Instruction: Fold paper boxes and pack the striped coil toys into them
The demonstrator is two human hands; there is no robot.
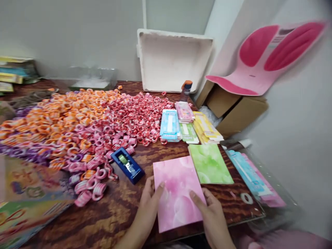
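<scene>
Both of my hands hold a pink patterned card (178, 188) near the front edge of the table. My left hand (149, 199) grips its left side, thumb on top and fingers at the edge and beneath. On the right side, my right hand (211, 211) does the same, its thumb lying on the card's face. A green card of similar pattern (211, 164) lies on the table just behind and to the right, partly overlapped by the pink one. Left of the cards sits a blue tape dispenser (128, 165).
Coiled striped bands (90, 117) in orange, pink, red and purple heap across the left and back. Blue, pink, green and yellow packaging cards (169, 124) stand in piles behind. A white bin (176, 62), a bottle (185, 90) and a pink seat (259, 74) on cardboard are farther back.
</scene>
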